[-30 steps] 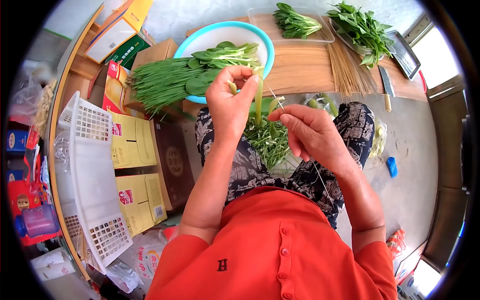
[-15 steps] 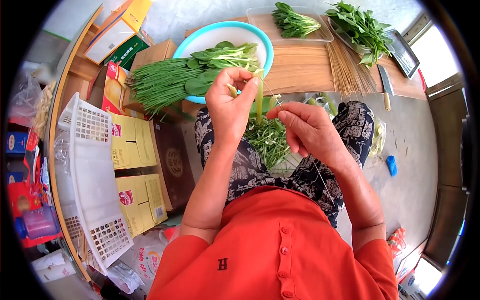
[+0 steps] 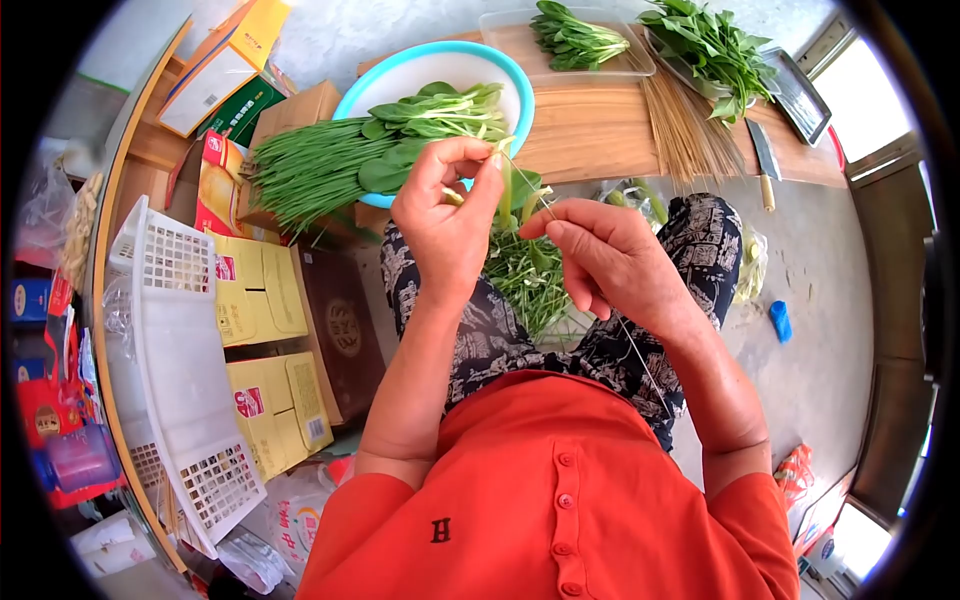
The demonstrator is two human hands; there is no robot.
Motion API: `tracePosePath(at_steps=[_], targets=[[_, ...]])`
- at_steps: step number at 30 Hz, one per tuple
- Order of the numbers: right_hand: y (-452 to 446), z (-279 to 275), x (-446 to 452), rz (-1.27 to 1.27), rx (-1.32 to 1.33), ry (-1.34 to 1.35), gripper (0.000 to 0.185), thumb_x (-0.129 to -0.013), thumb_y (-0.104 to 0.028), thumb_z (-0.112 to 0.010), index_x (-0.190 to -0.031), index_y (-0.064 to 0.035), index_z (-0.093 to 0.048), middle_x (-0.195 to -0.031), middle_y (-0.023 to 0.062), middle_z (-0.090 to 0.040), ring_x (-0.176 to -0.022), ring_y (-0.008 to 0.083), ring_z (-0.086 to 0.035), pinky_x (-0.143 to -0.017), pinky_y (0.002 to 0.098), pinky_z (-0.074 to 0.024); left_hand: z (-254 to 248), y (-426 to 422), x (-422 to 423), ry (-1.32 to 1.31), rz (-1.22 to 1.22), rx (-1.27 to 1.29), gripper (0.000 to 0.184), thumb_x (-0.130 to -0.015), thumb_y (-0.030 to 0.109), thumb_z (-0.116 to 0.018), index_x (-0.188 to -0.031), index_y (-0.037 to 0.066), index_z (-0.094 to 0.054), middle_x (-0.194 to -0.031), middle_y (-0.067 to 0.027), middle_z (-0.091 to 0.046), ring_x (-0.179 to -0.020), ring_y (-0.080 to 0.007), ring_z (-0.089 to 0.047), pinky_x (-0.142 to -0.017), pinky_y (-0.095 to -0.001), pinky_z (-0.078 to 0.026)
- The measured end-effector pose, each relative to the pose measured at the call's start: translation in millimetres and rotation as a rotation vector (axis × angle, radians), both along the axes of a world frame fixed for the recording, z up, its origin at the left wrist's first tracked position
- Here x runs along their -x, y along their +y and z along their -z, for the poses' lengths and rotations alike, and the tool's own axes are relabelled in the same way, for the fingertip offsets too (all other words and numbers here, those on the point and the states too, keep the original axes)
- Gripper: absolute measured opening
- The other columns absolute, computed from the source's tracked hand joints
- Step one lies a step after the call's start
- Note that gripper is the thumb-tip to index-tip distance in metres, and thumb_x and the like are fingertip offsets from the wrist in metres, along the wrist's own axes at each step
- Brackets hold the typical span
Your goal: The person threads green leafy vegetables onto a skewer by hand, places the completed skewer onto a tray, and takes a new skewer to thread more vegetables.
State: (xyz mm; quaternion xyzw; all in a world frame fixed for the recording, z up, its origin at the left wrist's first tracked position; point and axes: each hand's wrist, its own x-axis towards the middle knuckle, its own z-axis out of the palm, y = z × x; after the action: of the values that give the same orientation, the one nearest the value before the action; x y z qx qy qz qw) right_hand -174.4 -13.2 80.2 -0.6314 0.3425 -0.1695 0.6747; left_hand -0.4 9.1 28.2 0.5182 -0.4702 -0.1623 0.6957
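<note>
Between the thumb and forefinger of my left hand is the pale stalk of a leafy green, its leaf hanging below. My right hand pinches a long thin skewer, which runs back beneath my palm toward my thigh. The skewer's front end reaches the stalk at my left fingertips; whether it pierces the stalk is too small to tell. Below my hands, between my knees, lies a heap of loose greens. Close to my left hand, leafy greens and long green chives rest across a blue-rimmed basin.
On the wooden table are a clear tray with a bunch of greens, many thin skewers, more leafy greens and a knife. A white basket and yellow boxes stand at left.
The whole view has shifted slightly left. The hanging leaf has turned, showing more of its green blade. Both hands keep their hold.
</note>
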Motion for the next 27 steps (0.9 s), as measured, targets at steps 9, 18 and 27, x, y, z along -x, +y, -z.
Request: tracePosePath(at_steps=[9,18,27], targets=[[-12.2,6.8,0.2,0.053,0.036,-0.029,0.028,-0.097,-0.02,-0.047,-0.096,0.0008,-0.065,-0.05,0.0014,-0.053,-0.037,0.0073,-0.045,-0.037,0.0229,-0.0361,2.3,5.5,10.3,-0.058,0.136,-0.044,0.016,-0.079,-0.008,-0.068,-0.09,0.003,-0.062,-0.082,0.0008,-0.065,-0.066,-0.0036,-0.059,-0.05,-0.0182,-0.042],[-32.4,64.4,-1.8,0.186,-0.026,-0.116,0.02,-0.091,-0.022,-0.063,-0.095,-0.002,-0.064,-0.056,-0.0032,-0.051,-0.049,0.003,-0.042,-0.045,0.021,-0.0316,40.0,4.0,-1.1,0.054,0.242,-0.581,0.017,-0.081,0.009,-0.068,-0.09,0.003,-0.055,-0.075,-0.0009,-0.057,-0.067,-0.0087,-0.054,-0.06,-0.0259,-0.045],[-37.5,70.7,-10.0,0.304,0.153,-0.18,0.017,-0.087,-0.015,-0.067,-0.09,0.002,-0.063,-0.069,0.0,-0.063,-0.063,0.0026,-0.051,-0.055,0.0209,-0.0422,30.8,4.1,29.1,0.061,0.335,-0.356,0.023,-0.083,0.008,-0.068,-0.1,0.0,-0.055,-0.087,-0.0052,-0.063,-0.077,-0.0105,-0.059,-0.07,-0.0266,-0.049]])
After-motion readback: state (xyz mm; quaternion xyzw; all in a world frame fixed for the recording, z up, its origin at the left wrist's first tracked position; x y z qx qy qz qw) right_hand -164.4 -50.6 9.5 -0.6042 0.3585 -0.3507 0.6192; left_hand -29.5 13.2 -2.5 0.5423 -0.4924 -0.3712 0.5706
